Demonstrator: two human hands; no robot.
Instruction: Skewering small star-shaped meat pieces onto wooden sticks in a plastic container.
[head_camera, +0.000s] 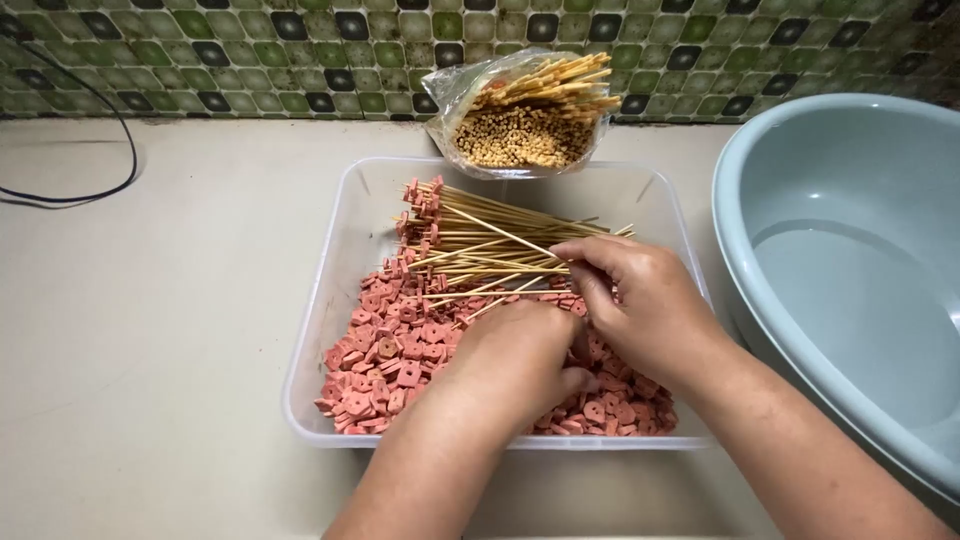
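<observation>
Item 1 – left hand (520, 355): curled knuckles-up, fingers closed down into the pink pieces; what is pinched underneath is hidden, so grip contents cannot be told. Thumb seen at its right edge, touching the right hand.

Item 2 – right hand (640, 305): fingers bent and drawn together, nearly closed; a skewer tip appears to be pinched at the fingertips, though this is not fully seen.

Item 3 – sausage pieces (385, 365): small pink cut slices, heaped directly under and to the left of both hands, covering most of the tray floor.

Item 4 – loaded skewers (470, 240): bamboo sticks w/ pink pieces threaded at one end, laid in a fan just beyond the hands, threaded ends pointing away-left.

Item 5 – clear plastic tray (345, 230): holds items 3 and 4; hands are inside it.

Item 6 – bag of bare skewers (525, 115): clear bag, well beyond the hands, against the tiled wall, cut ends facing the camera.

Item 7 – grey-blue basin (850, 250): just right of the right hand, beside the tray.

Item 8 – black cable (100, 150): far left on the counter.

Step judged in hand: pieces being threaded onto a stick, approx. mid-batch, as many loose pieces remain. Next move judged to call for: piece held steady, stick point centred on it, pushed through w/o splitting.
</observation>
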